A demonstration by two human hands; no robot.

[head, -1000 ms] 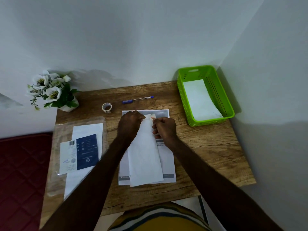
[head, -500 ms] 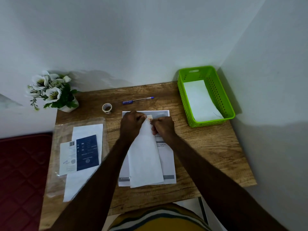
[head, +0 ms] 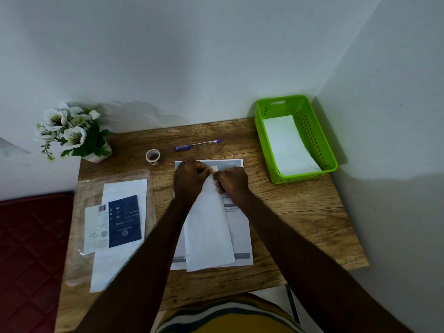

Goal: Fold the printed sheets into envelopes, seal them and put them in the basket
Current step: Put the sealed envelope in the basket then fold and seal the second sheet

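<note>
White folded sheet (head: pixel 207 227) lies lengthwise on top of the printed sheets (head: pixel 240 227) at the middle of the wooden table (head: pixel 300 212), its far end under both hands. Left hand (head: pixel 189 180) and right hand (head: pixel 231 180) meet at that far end, fingers curled and pinching a small piece of tape (head: pixel 213 168) at the sheet's top edge; the fingertips sit directly on the tape, with the rest of the folded sheet running back toward the person. Relative to the folded sheet, the green basket (head: pixel 264 131) stands to the far right and holds a white envelope (head: pixel 286 145). A tape roll (head: pixel 152 156) and a blue pen (head: pixel 197 145) lie just beyond the sheet. A plastic sleeve with papers (head: pixel 115 224) lies to its left, and a flower pot (head: pixel 72 133) stands at the far left corner.
</note>
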